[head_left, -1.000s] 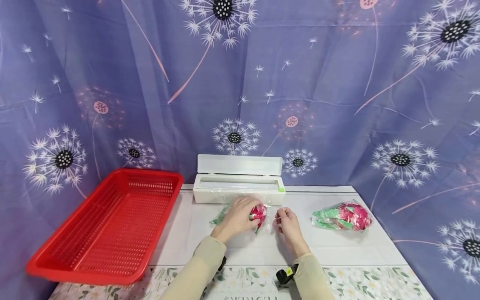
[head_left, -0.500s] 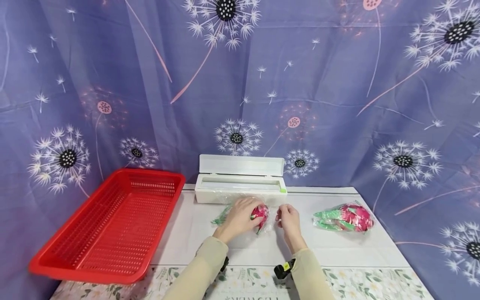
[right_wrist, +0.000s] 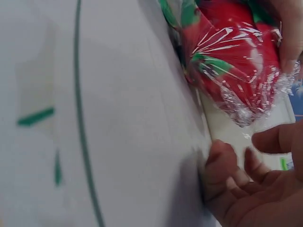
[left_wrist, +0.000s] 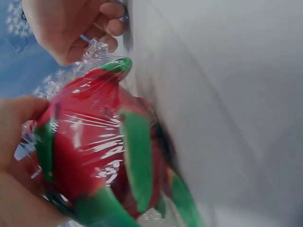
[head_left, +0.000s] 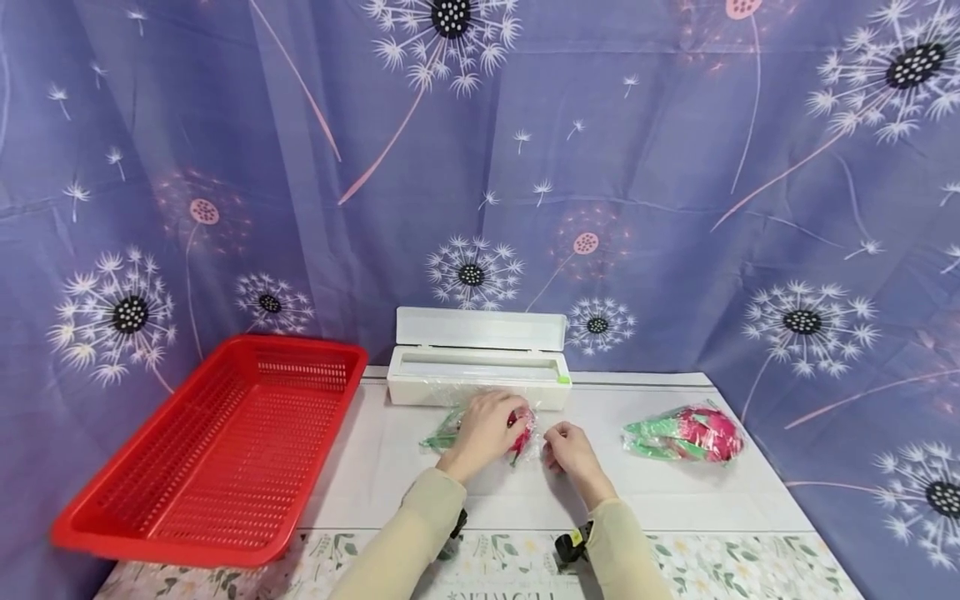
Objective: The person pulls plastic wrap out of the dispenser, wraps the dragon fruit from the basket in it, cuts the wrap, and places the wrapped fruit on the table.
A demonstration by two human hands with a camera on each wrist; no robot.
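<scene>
A red dragon fruit with green scales (head_left: 524,423) lies wrapped in cling film on the white table (head_left: 660,492), just in front of the film dispenser. My left hand (head_left: 483,425) grips it from above and the left; the left wrist view shows the wrapped fruit (left_wrist: 104,151) against my palm (left_wrist: 14,142). My right hand (head_left: 566,447) hovers just right of the fruit with fingers loosely curled. In the right wrist view those fingers (right_wrist: 251,189) sit a little apart from the film's twisted end on the fruit (right_wrist: 232,52). The right hand (left_wrist: 71,23) holds nothing that I can see.
A white cling film dispenser (head_left: 476,375) with its lid up stands at the back of the table. A second wrapped dragon fruit (head_left: 686,433) lies to the right. A red slotted basket (head_left: 240,450) sits at the left, hanging over the table edge. A patterned curtain closes the back.
My right hand has drawn back from the film end, down and toward me. The left hand stays on the fruit, shifted slightly.
</scene>
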